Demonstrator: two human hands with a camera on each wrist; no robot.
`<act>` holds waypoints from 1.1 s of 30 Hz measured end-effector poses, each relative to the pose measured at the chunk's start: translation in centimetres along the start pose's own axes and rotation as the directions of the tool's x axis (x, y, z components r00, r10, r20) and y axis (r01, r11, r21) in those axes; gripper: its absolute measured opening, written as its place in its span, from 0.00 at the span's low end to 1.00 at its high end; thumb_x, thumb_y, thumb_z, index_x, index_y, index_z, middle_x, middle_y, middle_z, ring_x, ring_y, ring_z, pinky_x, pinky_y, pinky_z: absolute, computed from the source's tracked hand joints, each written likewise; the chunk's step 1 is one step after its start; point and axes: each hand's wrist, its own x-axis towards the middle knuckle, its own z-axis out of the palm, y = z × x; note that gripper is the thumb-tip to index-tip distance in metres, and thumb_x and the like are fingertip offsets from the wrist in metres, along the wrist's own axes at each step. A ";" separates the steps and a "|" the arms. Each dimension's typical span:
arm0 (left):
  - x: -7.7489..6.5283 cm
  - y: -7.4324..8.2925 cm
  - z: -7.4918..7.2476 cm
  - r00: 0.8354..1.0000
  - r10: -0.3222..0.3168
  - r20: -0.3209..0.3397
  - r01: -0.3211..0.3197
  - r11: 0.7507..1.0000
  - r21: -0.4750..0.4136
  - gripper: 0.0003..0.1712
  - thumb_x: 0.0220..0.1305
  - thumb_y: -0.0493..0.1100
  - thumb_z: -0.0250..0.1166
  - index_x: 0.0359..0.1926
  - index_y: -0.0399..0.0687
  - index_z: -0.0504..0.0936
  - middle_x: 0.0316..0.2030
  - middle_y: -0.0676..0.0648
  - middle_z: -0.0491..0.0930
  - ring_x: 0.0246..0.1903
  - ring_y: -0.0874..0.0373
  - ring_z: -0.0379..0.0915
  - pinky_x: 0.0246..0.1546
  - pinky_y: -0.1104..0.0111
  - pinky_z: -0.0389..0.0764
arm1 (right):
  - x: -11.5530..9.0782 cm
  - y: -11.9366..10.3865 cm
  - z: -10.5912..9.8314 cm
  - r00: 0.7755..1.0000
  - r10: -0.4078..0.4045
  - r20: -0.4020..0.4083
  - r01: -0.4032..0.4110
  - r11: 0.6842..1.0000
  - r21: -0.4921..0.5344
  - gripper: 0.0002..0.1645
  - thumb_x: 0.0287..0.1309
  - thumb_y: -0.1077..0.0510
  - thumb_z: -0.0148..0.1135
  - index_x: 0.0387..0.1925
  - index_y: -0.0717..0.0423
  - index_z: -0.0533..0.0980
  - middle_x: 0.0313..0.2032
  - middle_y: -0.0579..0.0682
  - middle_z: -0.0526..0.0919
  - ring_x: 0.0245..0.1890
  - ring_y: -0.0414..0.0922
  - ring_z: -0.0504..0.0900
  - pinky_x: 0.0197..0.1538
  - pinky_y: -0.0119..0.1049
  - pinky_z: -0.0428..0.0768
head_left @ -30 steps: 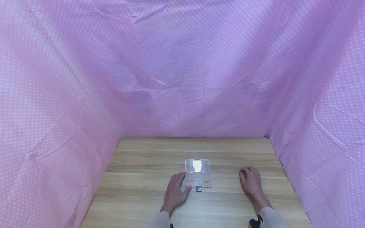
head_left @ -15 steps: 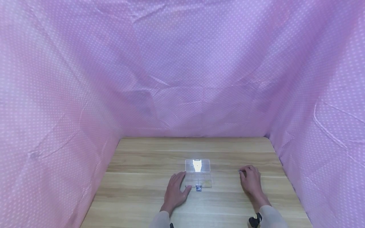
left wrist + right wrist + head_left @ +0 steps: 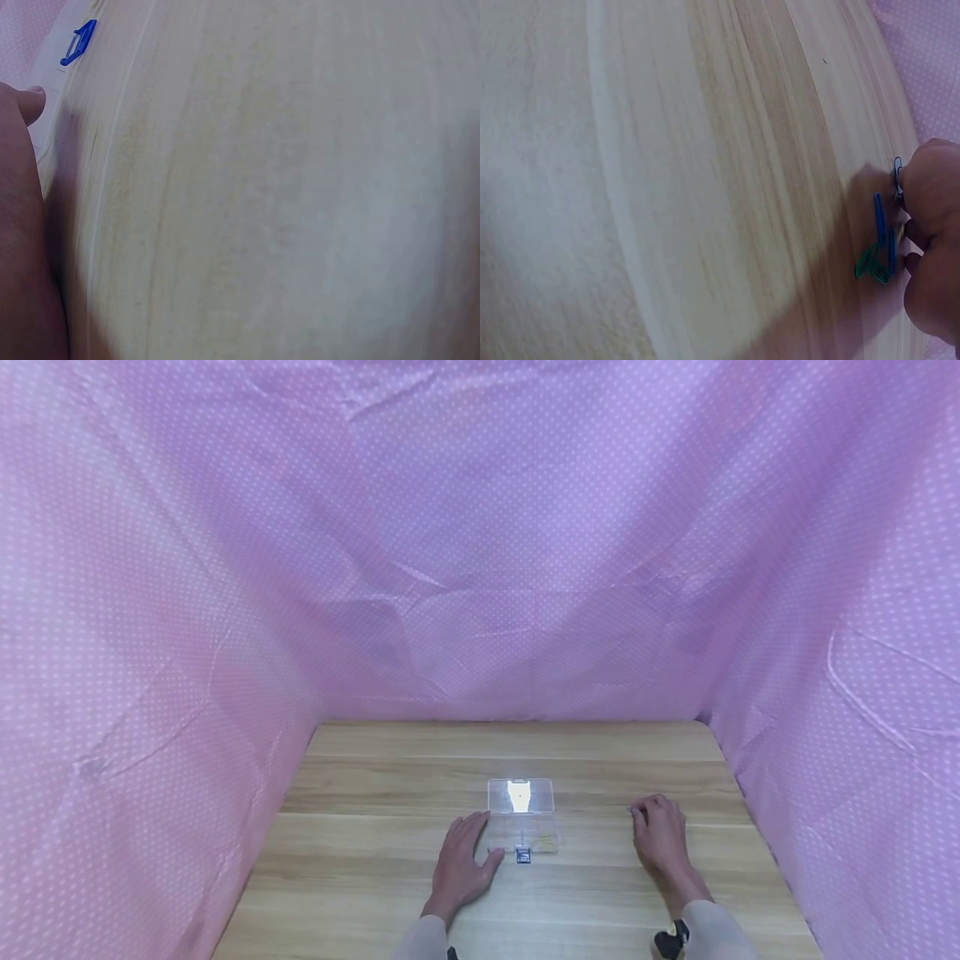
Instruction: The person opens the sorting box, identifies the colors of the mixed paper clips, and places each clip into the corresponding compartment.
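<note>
A clear plastic compartment box lies on the table with its lid flipped back. Thin yellow pieces sit in its right part. A blue latch shows at its front edge. My left hand rests beside the box, thumb at the front left corner and fingertips at the left side, fingers fairly straight. Off to the right, my right hand bends its fingers down and pinches a blue paper clip. More blue paper clips and green paper clips show close under these fingers.
The wood-grain table is enclosed by pink dotted cloth behind and at both sides. A dark wrist device is strapped by the right sleeve.
</note>
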 end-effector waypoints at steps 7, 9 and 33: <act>0.0 -0.1 0.0 1.000 0.005 -0.001 -0.005 1.000 0.004 0.41 0.74 0.63 0.71 0.82 0.55 0.76 0.79 0.47 0.80 0.81 0.46 0.74 0.93 0.48 0.63 | 0.0 0.2 0.1 1.000 -0.017 0.005 0.018 1.000 -0.009 0.09 0.79 0.65 0.61 0.48 0.66 0.86 0.53 0.67 0.87 0.59 0.67 0.80 0.68 0.71 0.76; 0.0 -0.1 0.0 1.000 0.009 -0.003 -0.009 1.000 0.002 0.41 0.74 0.63 0.71 0.81 0.55 0.76 0.79 0.46 0.80 0.81 0.46 0.74 0.92 0.48 0.63 | -0.1 0.2 0.2 1.000 -0.024 0.000 0.024 1.000 -0.004 0.09 0.79 0.65 0.62 0.48 0.65 0.86 0.52 0.66 0.87 0.59 0.67 0.80 0.68 0.70 0.76; 0.1 0.1 -0.2 1.000 0.003 -0.007 -0.003 1.000 -0.014 0.42 0.73 0.62 0.72 0.81 0.54 0.76 0.78 0.46 0.81 0.81 0.45 0.74 0.93 0.49 0.62 | -1.2 -3.3 2.1 0.979 -0.185 -0.087 0.192 0.978 0.081 0.04 0.74 0.69 0.68 0.42 0.61 0.86 0.41 0.60 0.90 0.50 0.63 0.85 0.66 0.71 0.80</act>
